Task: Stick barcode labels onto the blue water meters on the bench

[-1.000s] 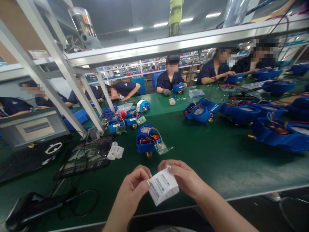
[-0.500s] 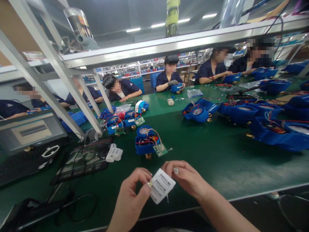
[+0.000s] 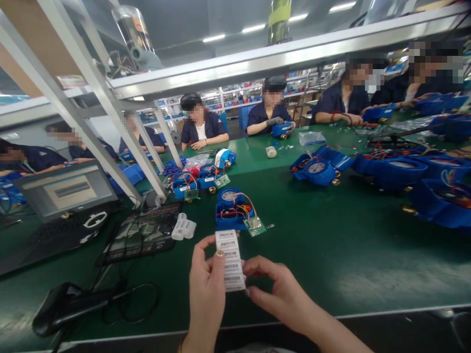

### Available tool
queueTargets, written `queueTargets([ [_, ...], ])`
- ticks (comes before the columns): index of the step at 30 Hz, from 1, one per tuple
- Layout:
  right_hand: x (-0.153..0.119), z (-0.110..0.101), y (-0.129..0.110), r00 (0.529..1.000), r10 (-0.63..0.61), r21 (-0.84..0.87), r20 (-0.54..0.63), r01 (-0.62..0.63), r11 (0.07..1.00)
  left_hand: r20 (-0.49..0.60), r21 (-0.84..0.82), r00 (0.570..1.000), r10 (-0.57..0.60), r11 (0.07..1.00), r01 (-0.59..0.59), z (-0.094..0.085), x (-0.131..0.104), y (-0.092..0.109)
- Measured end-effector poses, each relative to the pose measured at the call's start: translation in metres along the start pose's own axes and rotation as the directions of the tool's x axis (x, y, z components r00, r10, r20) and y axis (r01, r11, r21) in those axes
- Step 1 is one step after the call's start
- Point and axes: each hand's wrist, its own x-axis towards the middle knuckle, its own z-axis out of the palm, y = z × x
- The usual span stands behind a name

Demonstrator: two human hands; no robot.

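A white strip of barcode labels (image 3: 231, 267) stands nearly upright above the table's front part. My left hand (image 3: 209, 279) is closed on its left side, the thumb lying across the front. At the strip's lower right edge is my right hand (image 3: 272, 287), its thumb and index finger curved close to the edge; whether they pinch it is unclear. Just beyond the strip, a blue meter (image 3: 231, 215) with a round dial and coloured wires sits on the green table, joined to a small green circuit board (image 3: 255, 225).
A black scanner (image 3: 61, 306) lies at the front left, near a laptop (image 3: 69, 191). White label rolls (image 3: 183, 228) rest beside a black mat (image 3: 142, 233). More blue meters (image 3: 318, 166) stand at the right. Several people sit across the table.
The label strip has turned more upright and shows more of its length. My left hand has shifted left and holds it by the side; my right hand has moved down to its lower edge.
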Motion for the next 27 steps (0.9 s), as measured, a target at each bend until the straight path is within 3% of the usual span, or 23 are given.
queueTargets([
  [3,0.001,0.006,0.006,0.999,0.031,0.061,-0.031,-0.029,0.998,0.025,-0.091,1.0,0.011,0.996,-0.008,-0.002,0.003,-0.002],
  [8,0.003,0.009,0.01,0.986,0.125,0.177,-0.107,-0.105,0.979,0.022,-0.081,0.999,0.025,0.996,-0.023,-0.01,0.01,-0.013],
  [14,0.004,0.011,0.006,0.981,0.164,0.297,-0.102,-0.128,0.946,0.184,-0.149,0.983,-0.002,0.988,0.03,-0.014,0.011,-0.019],
  [23,0.003,0.011,0.003,0.99,0.132,0.32,-0.057,-0.107,0.941,0.091,-0.211,0.994,-0.065,0.974,0.083,-0.015,0.012,-0.019],
  [27,0.004,0.013,0.003,0.993,0.05,0.201,-0.11,-0.027,0.979,0.103,-0.209,0.993,-0.055,0.975,0.075,-0.015,0.014,-0.023],
])
